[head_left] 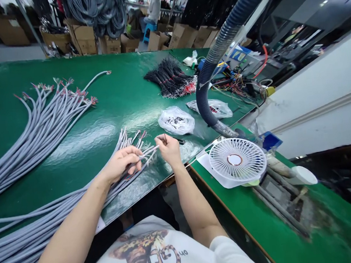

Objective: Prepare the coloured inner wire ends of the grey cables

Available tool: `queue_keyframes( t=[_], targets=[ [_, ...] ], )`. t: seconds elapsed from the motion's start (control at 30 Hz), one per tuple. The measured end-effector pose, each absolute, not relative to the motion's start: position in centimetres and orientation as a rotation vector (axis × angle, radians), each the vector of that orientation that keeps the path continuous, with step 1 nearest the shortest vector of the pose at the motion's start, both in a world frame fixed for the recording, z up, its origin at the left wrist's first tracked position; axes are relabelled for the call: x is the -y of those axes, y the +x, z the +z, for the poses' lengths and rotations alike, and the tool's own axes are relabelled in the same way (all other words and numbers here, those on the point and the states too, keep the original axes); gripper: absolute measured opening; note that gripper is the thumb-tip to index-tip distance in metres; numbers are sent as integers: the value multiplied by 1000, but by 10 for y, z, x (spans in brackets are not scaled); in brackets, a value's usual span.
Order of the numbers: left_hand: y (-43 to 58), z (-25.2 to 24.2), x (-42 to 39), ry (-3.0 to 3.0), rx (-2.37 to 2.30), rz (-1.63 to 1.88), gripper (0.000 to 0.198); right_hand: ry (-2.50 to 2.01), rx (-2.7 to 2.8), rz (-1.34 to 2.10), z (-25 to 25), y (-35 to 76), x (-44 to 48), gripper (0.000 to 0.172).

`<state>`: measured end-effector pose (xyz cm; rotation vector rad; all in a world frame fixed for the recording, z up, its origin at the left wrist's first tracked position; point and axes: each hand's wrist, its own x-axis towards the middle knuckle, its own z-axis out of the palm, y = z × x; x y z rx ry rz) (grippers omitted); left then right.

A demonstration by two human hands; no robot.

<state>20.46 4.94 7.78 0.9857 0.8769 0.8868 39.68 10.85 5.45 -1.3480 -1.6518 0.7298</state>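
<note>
My left hand (124, 161) is closed around a grey cable (148, 152) close to its stripped end. At that cable's tip, the fingers of my right hand (168, 148) are pinched together; the thin wire ends between them are too small to make out well. Beneath and beside my left hand lies a bundle of grey cables (75, 198), their stripped ends fanned out near the table edge. A second bundle of grey cables (48, 125) with frayed reddish wire ends rests farther left. Just beyond my right hand is a clear plastic bag (177, 120) of small dark parts.
A flexible duct hose (204, 90) hangs down right of the bags. A white fan (237, 160) stands on the lower green table (235, 213). Bundled black wires (171, 79) lie at the back. Cardboard boxes (182, 35) and people are beyond the table.
</note>
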Motion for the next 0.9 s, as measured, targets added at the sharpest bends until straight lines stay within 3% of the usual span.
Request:
queue_keyframes(
  t=[0.33,0.53,0.9],
  targets=[
    [195,80,-49,1333,-944,658,44,-1410,1850,667,83,435,-87,43],
    [196,84,-47,1442,-1060,754,33,-1312,1733,656,101,442,-66,19],
    [198,70,-50,1999,-1263,765,25,-1137,2052,495,100,432,-36,14]
  ],
)
